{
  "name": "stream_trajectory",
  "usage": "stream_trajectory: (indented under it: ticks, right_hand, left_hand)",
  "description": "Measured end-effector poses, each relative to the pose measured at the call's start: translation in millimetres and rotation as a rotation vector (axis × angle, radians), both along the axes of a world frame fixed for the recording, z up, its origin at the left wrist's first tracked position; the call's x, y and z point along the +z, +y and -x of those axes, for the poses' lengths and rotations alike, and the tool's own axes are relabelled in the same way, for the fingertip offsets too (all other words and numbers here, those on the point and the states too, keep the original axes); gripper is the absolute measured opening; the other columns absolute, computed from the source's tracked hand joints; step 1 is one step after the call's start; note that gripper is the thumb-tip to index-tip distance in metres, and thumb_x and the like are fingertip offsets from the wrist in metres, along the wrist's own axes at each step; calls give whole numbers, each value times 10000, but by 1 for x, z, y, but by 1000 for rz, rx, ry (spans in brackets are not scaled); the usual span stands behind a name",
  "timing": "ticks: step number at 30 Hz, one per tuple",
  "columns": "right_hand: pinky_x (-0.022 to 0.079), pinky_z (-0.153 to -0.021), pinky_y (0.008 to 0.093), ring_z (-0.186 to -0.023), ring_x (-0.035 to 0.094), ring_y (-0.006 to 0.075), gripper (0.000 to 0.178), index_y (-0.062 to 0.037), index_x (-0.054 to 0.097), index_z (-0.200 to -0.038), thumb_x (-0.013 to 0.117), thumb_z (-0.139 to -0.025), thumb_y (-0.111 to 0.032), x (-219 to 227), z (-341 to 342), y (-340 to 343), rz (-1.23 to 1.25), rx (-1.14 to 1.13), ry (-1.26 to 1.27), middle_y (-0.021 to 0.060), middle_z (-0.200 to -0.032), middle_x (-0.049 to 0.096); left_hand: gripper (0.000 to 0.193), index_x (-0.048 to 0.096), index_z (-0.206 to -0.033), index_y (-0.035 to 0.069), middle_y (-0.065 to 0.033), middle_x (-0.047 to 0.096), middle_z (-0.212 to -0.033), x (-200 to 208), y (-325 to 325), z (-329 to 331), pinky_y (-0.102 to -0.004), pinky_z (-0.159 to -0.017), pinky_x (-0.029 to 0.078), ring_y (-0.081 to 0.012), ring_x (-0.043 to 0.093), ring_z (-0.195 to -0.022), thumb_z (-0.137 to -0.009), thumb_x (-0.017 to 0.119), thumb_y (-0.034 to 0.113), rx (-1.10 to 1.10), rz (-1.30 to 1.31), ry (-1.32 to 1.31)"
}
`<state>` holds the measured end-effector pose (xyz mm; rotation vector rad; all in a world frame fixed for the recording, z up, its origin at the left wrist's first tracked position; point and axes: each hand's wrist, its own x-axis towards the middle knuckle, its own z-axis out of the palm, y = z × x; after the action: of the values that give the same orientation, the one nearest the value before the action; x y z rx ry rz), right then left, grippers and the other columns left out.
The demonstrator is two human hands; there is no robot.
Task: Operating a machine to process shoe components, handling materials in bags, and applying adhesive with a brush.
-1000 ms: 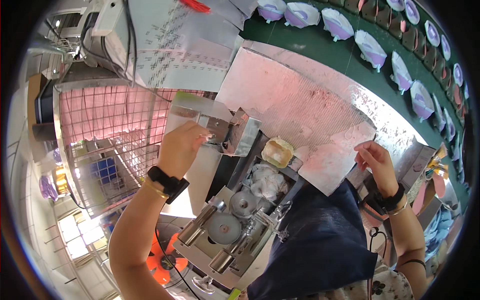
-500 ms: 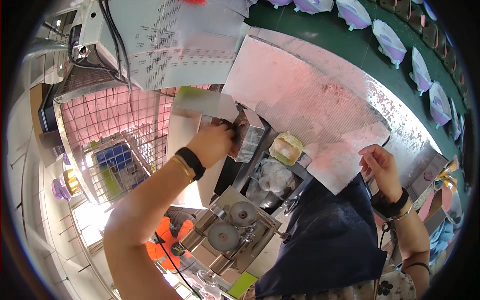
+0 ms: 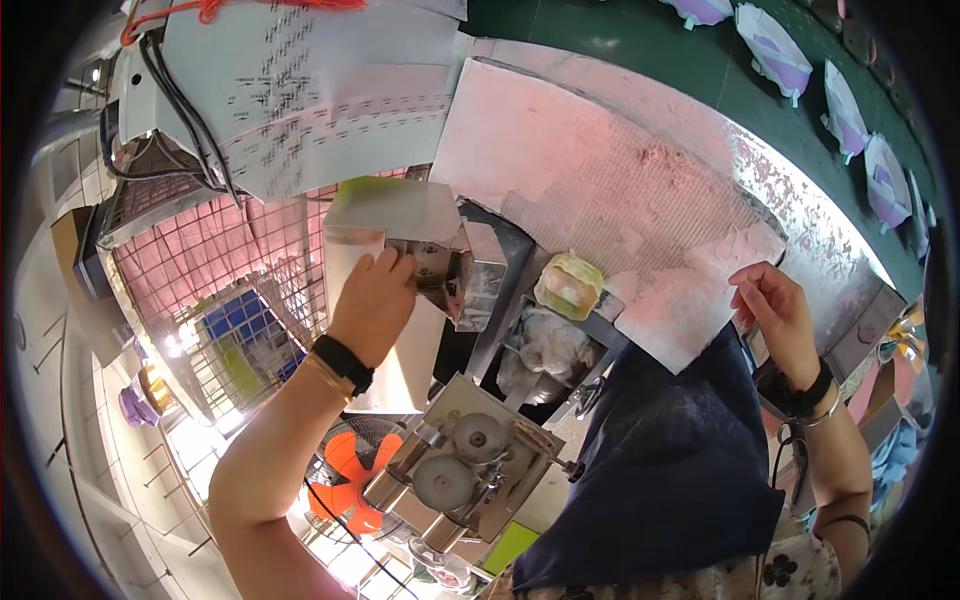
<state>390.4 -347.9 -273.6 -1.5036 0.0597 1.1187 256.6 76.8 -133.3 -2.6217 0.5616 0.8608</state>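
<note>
My left hand (image 3: 376,302), a black band and a gold bangle at its wrist, is at the open side of a metal box (image 3: 395,205). Its fingers are bent and closed, the tips partly hidden. Anything in them is out of sight. Past its fingertips is the box's opening, with a hinged metal flap (image 3: 482,275) beside it. My right hand (image 3: 776,312) hovers near the right end of a pink-dusted board (image 3: 590,160). Its fingers are curled inward in a loose pinch; I cannot make out anything between them. A pale yellow-green crumpled piece (image 3: 570,286) lies at the board's near edge.
An open drawer (image 3: 595,355) with a clear plastic bag (image 3: 548,352) is below the board. A machine with two grey discs (image 3: 462,458) stands nearer me. An orange fan (image 3: 352,485) and a wire cage (image 3: 200,290) are at left. White-and-purple shoe uppers (image 3: 772,52) line a green conveyor (image 3: 620,45).
My left hand has drawn back leftward out of the box's opening. My right hand has stayed near the board's end, its fingers still curled. The view has shifted slightly.
</note>
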Motion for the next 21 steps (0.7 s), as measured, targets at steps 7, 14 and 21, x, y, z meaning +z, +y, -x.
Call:
stream_trajectory:
  ticks: [7,14,21]
  right_hand:
    - [434,-611,198,-669,547,57,153,-18,617,-1019,503,-979,-112,2,-4,3,18,8,-11,7,-795,606]
    - [433,-609,199,-678,546,53,151,-20,617,-1023,504,-979,-109,-7,-3,-2,28,-10,-27,4,-789,608]
    - [430,-604,202,-680,548,53,147,-21,619,-1026,522,-983,-123,-11,1,15,-3,11,-16,-3,-788,609]
  left_hand:
    - [123,660,-875,58,-40,519,-929,15,-1,-3,-348,-739,420,-209,501,-910,-805,583,124,43,-184,74]
    - [109,647,-933,71,-67,571,-924,23,-1,9,-381,-694,488,-236,591,-860,-835,598,74,436,35,-96]
    - [147,570,-1052,62,-93,651,-976,22,-3,18,-368,-703,512,-252,649,-768,-954,464,35,987,359,-197]
